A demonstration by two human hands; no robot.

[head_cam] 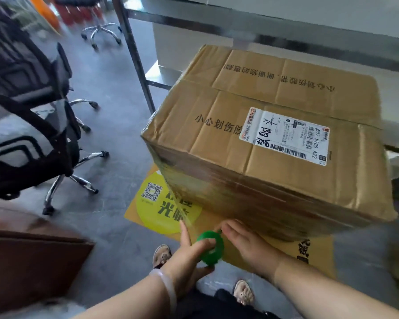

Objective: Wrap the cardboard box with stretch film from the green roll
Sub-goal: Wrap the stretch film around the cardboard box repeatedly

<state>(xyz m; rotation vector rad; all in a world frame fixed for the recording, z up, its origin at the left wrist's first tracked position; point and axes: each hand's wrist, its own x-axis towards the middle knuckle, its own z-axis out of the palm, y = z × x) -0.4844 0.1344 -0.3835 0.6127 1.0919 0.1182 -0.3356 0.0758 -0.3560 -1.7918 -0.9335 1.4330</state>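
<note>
Down near the floor point(115, 116), the left hand point(187, 249) grips the green roll point(211, 247), fingers curled round it. Film point(177, 203) runs up to a box corner. The right hand point(244, 242) lies loose, holding nothing, beside the cardboard box point(205, 153). The front side looks wrapped; the top is bare.

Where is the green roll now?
Head view, low centre: the green roll is in the left hand, right hand beside it, before the cardboard box.

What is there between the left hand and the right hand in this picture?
The green roll, seen in the head view. The left hand grips it; the right hand is close beside it.
</note>
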